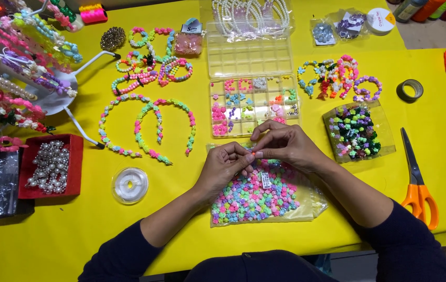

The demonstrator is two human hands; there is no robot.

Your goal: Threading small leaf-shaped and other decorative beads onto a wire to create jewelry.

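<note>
Hands meet over bag of pastel beads (257,201), yellow table (442,151).
Left hand (225,167) and right hand (285,145) pinch together on one small bead (254,155), fingertips touching, likely for fine control; compartment box (254,106) just beyond.

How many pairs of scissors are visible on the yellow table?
1. The orange-handled scissors lie at the right side of the table, right of the right hand and below the tape roll. Others may be hidden.

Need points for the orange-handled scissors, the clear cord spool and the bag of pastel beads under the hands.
scissors (417,192), head view, on the pivot end of the orange handles.
cord spool (130,185), head view, on its top face.
bag of pastel beads (249,201), head view, on the beads inside.
</note>
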